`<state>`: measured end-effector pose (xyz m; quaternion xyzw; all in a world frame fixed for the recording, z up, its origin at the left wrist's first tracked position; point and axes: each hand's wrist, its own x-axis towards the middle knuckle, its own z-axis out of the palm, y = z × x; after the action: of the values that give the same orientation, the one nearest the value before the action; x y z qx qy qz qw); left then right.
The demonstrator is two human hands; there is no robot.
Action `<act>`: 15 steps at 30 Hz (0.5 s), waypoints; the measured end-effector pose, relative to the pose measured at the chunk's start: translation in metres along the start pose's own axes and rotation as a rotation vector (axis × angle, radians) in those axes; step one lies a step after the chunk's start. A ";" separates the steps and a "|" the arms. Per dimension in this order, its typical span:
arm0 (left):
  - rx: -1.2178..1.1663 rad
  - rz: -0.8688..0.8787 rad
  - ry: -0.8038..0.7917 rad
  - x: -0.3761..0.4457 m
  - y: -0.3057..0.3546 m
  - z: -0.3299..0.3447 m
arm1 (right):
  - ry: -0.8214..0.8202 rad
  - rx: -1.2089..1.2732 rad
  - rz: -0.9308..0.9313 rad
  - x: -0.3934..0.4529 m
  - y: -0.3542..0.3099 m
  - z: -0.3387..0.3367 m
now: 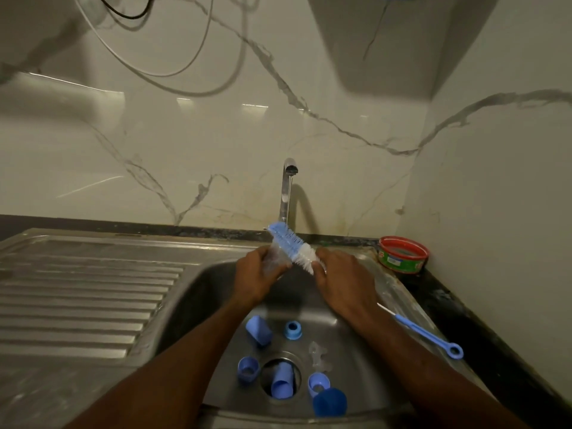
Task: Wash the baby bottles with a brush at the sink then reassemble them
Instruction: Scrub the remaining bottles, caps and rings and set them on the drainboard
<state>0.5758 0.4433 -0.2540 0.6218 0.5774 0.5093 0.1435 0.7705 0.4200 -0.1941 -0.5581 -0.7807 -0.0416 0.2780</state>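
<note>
A steel sink [216,292] with a ribbed draining board [86,292] on its left sits under a marble-patterned wall, with a tap [286,193] at the back. Over the basin, the left hand [258,274] is wrapped around a clear bottle [277,258], and the right hand [343,278] grips the handle end of a blue and white brush [294,246]; the bristles lie across the bottle's top, just below the tap. On the sink floor lie loose blue bottle parts: a cap [258,331], a ring [293,330], another ring [247,369], a cap [282,382] lying over the drain, a third ring [318,383] and a darker cap [329,402]. A clear teat [318,357] lies beside the drain. A thin blue brush [427,334] rests on the sink's right rim. A red and green tub [404,253] stands in the corner.
</note>
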 end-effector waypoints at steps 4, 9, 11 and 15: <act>0.093 0.172 -0.223 -0.009 0.014 0.008 | 0.005 -0.020 0.073 0.009 0.004 -0.001; 0.048 0.007 -0.071 -0.002 0.011 0.009 | -0.013 -0.025 0.046 0.000 0.012 -0.002; 0.010 -0.084 -0.008 0.003 0.001 0.003 | -0.051 -0.021 -0.006 -0.003 0.007 0.002; -0.017 0.028 -0.090 -0.002 0.006 -0.003 | 0.019 -0.017 -0.034 0.002 -0.001 0.006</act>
<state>0.5774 0.4384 -0.2492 0.6509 0.5571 0.4876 0.1676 0.7667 0.4232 -0.1980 -0.5465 -0.7872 -0.0581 0.2798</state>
